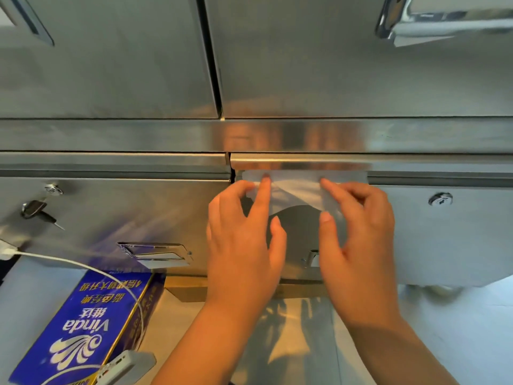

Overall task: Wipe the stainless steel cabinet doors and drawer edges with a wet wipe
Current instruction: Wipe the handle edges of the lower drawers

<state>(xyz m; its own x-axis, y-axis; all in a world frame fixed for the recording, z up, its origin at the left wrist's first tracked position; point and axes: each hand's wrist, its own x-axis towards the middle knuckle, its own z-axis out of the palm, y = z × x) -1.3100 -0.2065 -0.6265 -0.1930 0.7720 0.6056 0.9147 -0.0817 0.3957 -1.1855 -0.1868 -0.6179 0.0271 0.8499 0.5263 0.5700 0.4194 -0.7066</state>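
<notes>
Two steel doors (111, 65) fill the frame from 10 to 2 o'clock, with a seam between them at 12. Below them runs a band, then a left drawer (111, 207) at 9 and a right drawer (444, 240) at 3. A blue tissue box (91, 323) lies at 7. The left hand (244, 245) and right hand (358, 240) meet just below centre, at 6. Each grips one end of the wipe (294, 187), which is stretched flat against the right drawer's top edge, near centre. On each hand the index finger lies on the wipe, the thumb is below it, and the other fingers are curled. A white cable (83, 266) crosses the box to a power bank (125, 366) at 7. A key (34, 209) hangs in the left drawer's lock at 9.
</notes>
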